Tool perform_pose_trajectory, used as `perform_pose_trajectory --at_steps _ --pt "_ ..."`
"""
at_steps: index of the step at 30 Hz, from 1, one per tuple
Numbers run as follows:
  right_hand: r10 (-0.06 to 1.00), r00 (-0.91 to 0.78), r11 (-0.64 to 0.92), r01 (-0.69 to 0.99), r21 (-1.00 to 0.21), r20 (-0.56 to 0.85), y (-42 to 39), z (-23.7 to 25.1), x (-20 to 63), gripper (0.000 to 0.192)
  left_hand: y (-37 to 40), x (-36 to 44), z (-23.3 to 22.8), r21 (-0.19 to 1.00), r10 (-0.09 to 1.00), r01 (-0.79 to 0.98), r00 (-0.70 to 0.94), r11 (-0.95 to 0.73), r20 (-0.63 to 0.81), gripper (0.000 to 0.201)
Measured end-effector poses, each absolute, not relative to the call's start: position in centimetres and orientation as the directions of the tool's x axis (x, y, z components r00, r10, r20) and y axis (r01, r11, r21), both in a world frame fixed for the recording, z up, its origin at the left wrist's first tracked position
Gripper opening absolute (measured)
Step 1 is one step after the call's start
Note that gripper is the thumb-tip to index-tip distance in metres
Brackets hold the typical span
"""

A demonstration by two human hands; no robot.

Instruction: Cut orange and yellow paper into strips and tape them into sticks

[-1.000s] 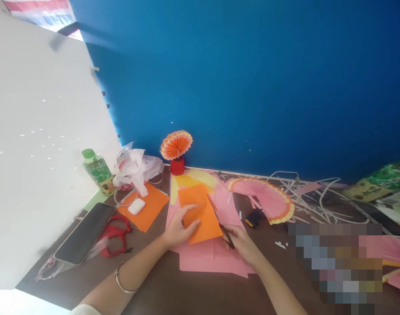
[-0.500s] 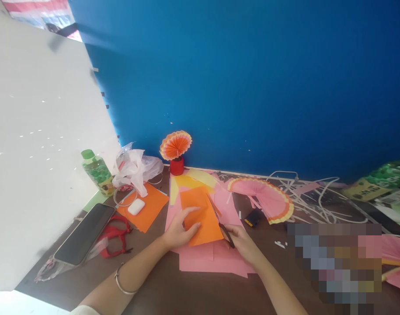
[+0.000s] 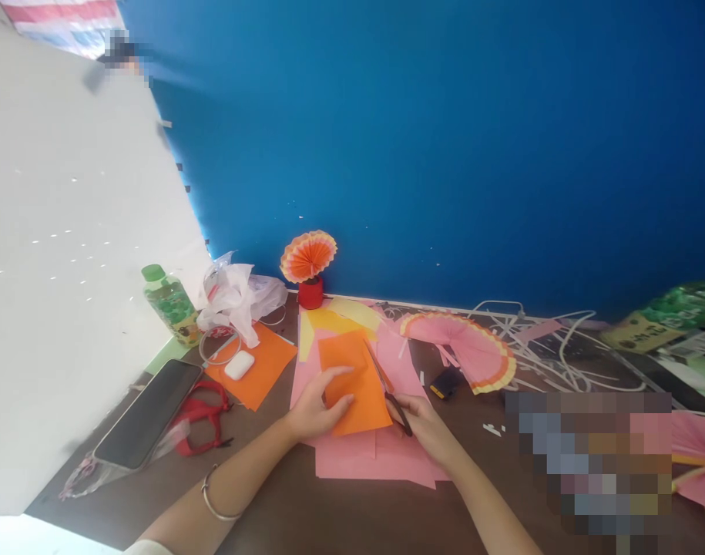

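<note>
My left hand (image 3: 316,406) holds the left side of an orange paper sheet (image 3: 355,379) with thumb and fingers, over a stack of pink paper (image 3: 375,459) on the brown table (image 3: 329,516). My right hand (image 3: 424,422) grips dark scissors (image 3: 390,389), their blades running along the sheet's right edge. A thin orange strip hangs beside the blades. Yellow paper (image 3: 329,320) lies just behind the orange sheet.
On the left lie a phone (image 3: 149,412), red scissors (image 3: 205,412), a white earbud case (image 3: 240,364) on orange paper, a green-capped bottle (image 3: 170,302) and plastic bags. A pleated paper fan (image 3: 309,256) stands by the blue wall; a pink fan (image 3: 468,348) and white strips lie right.
The scissors have worked a little farther up the orange sheet's right edge, and the sheet has shifted slightly under my left hand. Everything else stays put.
</note>
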State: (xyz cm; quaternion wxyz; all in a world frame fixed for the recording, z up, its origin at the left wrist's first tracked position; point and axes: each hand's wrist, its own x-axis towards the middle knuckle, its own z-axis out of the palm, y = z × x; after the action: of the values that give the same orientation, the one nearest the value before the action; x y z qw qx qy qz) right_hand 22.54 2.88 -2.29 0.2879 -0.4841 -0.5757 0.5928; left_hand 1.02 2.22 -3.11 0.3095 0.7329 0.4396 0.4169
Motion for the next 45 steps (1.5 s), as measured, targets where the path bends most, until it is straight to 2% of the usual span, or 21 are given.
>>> perform_pose_trajectory --at_steps 25,45 --pt "0.894 -0.342 -0.214 0.240 -0.947 -0.289 3.0 -1.7 22.5 0.044 2.1 1.0 -3.6 0.790 0.892 0.426 0.311 -0.440 0.329 0.039" --pt "0.906 -0.348 -0.148 0.272 -0.951 -0.240 3.0 -1.6 22.6 0.044 1.9 1.2 -3.2 0.796 0.893 0.424 0.324 -0.432 0.312 0.039"
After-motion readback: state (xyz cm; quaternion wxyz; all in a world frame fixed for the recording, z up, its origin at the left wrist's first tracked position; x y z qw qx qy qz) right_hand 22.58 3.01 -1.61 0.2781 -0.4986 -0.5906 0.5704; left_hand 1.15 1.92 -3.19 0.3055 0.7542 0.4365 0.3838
